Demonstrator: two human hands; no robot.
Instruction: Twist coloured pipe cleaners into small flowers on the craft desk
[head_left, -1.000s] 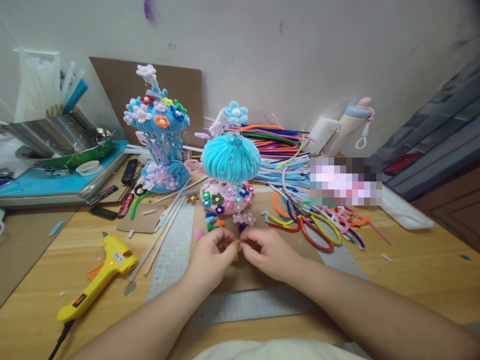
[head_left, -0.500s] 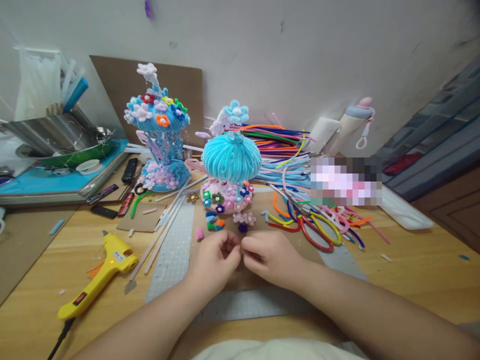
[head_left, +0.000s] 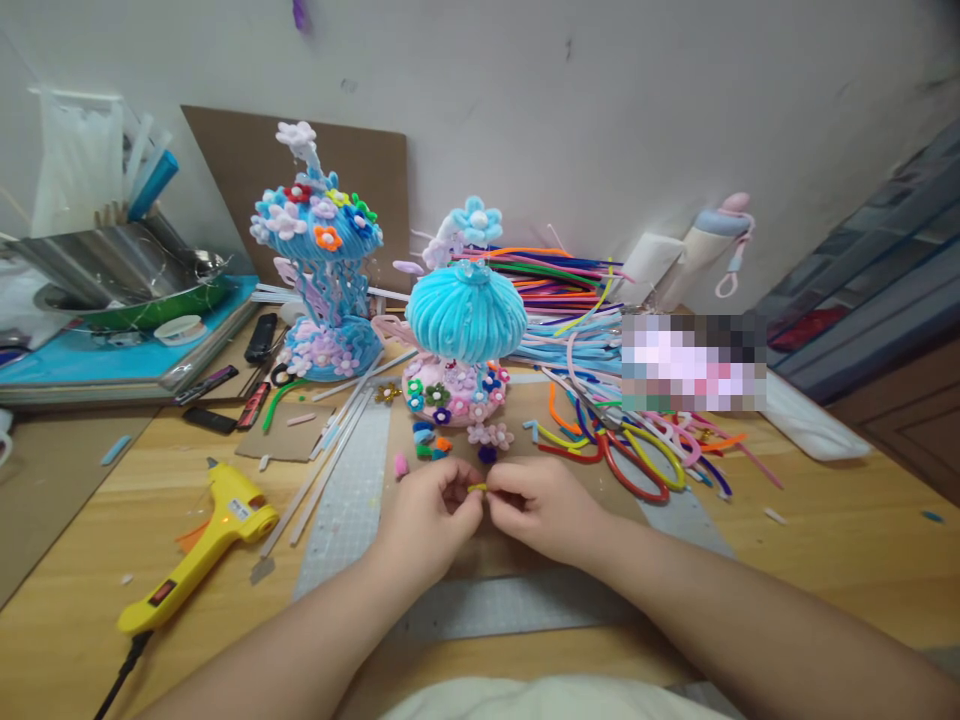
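My left hand [head_left: 427, 515] and my right hand [head_left: 541, 505] meet over the table's middle, both pinched on a short yellow pipe cleaner piece [head_left: 477, 488] held between their fingertips. Just beyond them lie several small pipe-cleaner flowers [head_left: 489, 437]. Behind those stands a light-blue domed pipe-cleaner model on a pink flowered base [head_left: 465, 335]. A taller blue model covered in flowers [head_left: 321, 265] stands to its left.
A yellow glue gun [head_left: 202, 545] lies at the left with its cord running off the front edge. Glue sticks [head_left: 330, 445] lie beside a grey cutting mat [head_left: 352, 500]. Loose coloured pipe cleaners [head_left: 622, 440] pile up at the right. Metal bowls [head_left: 112, 275] sit on books at the far left.
My hands stay together in nearly the same place, fingers working slightly. The yellow piece now shows as a short strip between the fingertips.
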